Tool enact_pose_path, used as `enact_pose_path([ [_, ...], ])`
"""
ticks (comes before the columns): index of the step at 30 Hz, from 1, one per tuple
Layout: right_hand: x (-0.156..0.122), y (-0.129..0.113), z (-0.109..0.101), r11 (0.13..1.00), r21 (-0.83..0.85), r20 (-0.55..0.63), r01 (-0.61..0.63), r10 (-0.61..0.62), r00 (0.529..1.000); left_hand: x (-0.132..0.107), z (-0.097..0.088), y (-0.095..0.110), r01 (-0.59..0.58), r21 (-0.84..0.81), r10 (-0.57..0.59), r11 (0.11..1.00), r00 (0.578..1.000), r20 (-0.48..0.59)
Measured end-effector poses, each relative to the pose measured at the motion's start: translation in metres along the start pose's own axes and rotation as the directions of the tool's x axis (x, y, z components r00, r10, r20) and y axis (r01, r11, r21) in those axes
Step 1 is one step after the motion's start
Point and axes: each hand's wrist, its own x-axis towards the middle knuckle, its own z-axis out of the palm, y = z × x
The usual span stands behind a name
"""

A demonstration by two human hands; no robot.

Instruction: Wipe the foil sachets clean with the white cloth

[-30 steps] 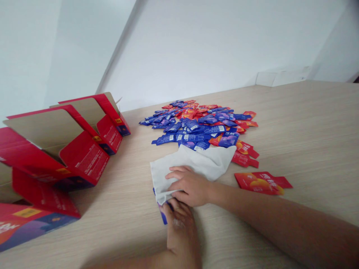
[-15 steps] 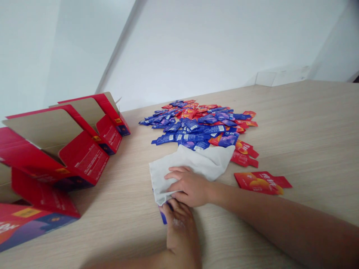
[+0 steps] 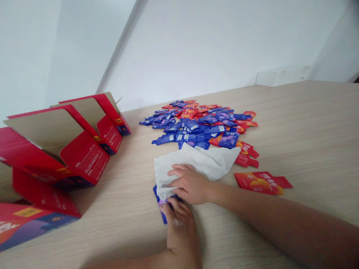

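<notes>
A blue sachet (image 3: 163, 216) with a purple print lies flat on the table, partly under my left hand (image 3: 181, 220). The fingers of that hand are bent and pressed onto the sachet, holding it down. Over the sachet's far part spreads a rumpled white cloth (image 3: 207, 162). My right hand (image 3: 190, 185) rests on the cloth, its fingers spread and pressing it down. The sachet's middle is hidden by the cloth and my hands. Right of my right wrist lies a red sachet (image 3: 260, 182) with an orange fruit print.
Beyond the cloth is a loose heap of blue and red sachets (image 3: 193, 125). Several open red-and-blue cardboard boxes (image 3: 84, 158) line the left side. A white wall (image 3: 218, 45) stands behind the wood-grain table (image 3: 305, 134), with a pale box-like object (image 3: 283, 77) against it.
My right hand and the cloth have shifted slightly right and away from me. More of the blue sachet shows now. My left hand has hardly moved.
</notes>
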Motion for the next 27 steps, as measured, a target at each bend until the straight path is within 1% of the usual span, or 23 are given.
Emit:
enact_pose_path([
  [3, -0.0004, -0.0004, -0.0005, 0.996, 0.029, 0.016, 0.079, -0.080, 0.997, -0.0004, 0.0014, 0.0009, 0.020, 0.013, -0.020, 1.000, 1.000, -0.013],
  [5, -0.0003, -0.0010, -0.0002, 0.994, 0.035, 0.011, 0.100, -0.100, 0.995, -0.0006, 0.0019, 0.0011, 0.025, 0.014, -0.025, 1.000, 1.000, -0.015],
  [7, 0.0001, -0.0017, 0.0003, 0.997, 0.024, 0.005, 0.073, -0.073, 0.997, -0.0004, 0.0013, 0.0006, 0.028, 0.017, -0.028, 0.999, 1.000, -0.014],
  [11, 0.0009, -0.0021, 0.0010, 0.999, -0.011, -0.010, -0.032, 0.031, 0.999, 0.0004, -0.0015, -0.0010, 0.021, 0.022, -0.021, 1.000, 1.000, 0.013],
  [14, 0.0010, -0.0006, 0.0015, 0.998, -0.014, -0.023, -0.054, 0.053, 0.998, 0.0004, -0.0022, -0.0015, 0.007, -0.009, -0.006, 1.000, 1.000, 0.031],
  [16, 0.0006, 0.0007, 0.0015, 1.000, 0.000, -0.014, -0.023, 0.023, 1.000, 0.0003, -0.0021, -0.0015, 0.007, -0.035, -0.006, 0.999, 1.000, 0.029],
  [21, -0.0010, 0.0010, 0.0003, 0.988, 0.063, 0.003, 0.141, -0.141, 0.990, 0.0006, -0.0020, -0.0010, 0.036, -0.056, -0.034, 0.998, 0.999, 0.031],
  [23, -0.0012, -0.0001, 0.0002, 0.985, 0.066, -0.001, 0.159, -0.160, 0.987, 0.0008, -0.0013, -0.0005, 0.042, -0.059, -0.041, 0.997, 0.999, 0.022],
  [25, -0.0008, -0.0013, 0.0003, 0.990, 0.053, -0.004, 0.130, -0.130, 0.992, 0.0008, -0.0002, 0.0003, 0.047, -0.050, -0.047, 0.998, 0.999, 0.006],
  [27, -0.0001, -0.0020, 0.0009, 0.997, 0.034, -0.009, 0.073, -0.073, 0.997, 0.0007, 0.0012, 0.0011, 0.050, -0.031, -0.051, 0.998, 0.999, -0.009],
])
